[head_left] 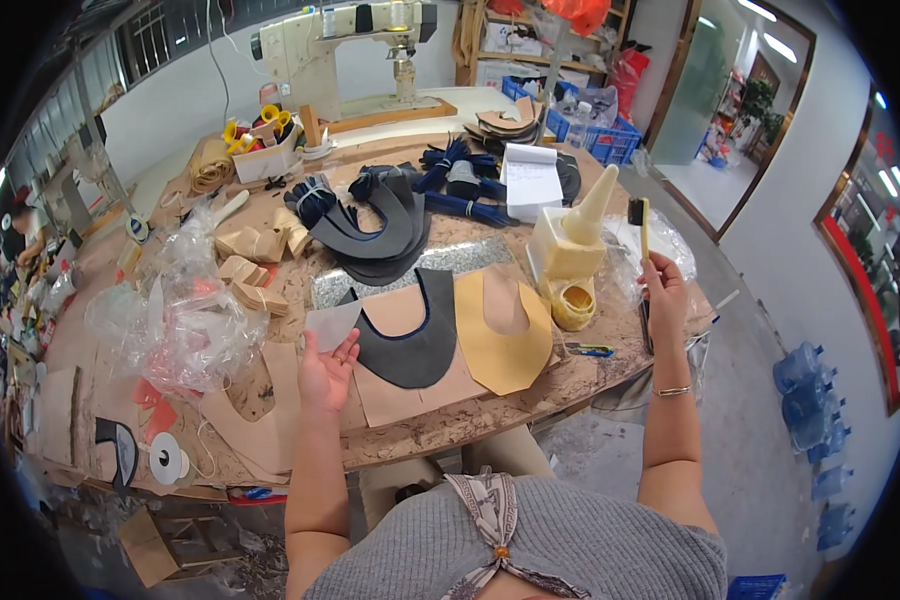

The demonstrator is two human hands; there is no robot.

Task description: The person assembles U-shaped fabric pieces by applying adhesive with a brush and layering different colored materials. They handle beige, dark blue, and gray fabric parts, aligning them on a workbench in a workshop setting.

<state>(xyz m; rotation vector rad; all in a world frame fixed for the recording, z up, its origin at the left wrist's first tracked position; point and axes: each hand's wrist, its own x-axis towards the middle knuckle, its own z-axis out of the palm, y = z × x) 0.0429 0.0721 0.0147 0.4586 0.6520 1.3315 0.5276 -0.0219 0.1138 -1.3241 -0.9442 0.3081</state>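
Above the table's right edge, my right hand grips a brush upright by its thin yellowish handle, dark bristles at the top. My left hand, palm up, holds a small pale grey sheet piece between thumb and fingers. Just right of it lies a dark U-shaped piece with blue edging, on a light tan sheet. Beside that is a yellow U-shaped piece. A cream glue bottle with a tall cone spout stands near my right hand, an open, glue-crusted pot at its foot.
Crumpled clear plastic covers the table's left side, near stacked tan pieces. Farther back lie stacked dark U-shaped pieces, blue-black bundles and a notepad. A sewing machine stands behind. A cutter lies near the front edge.
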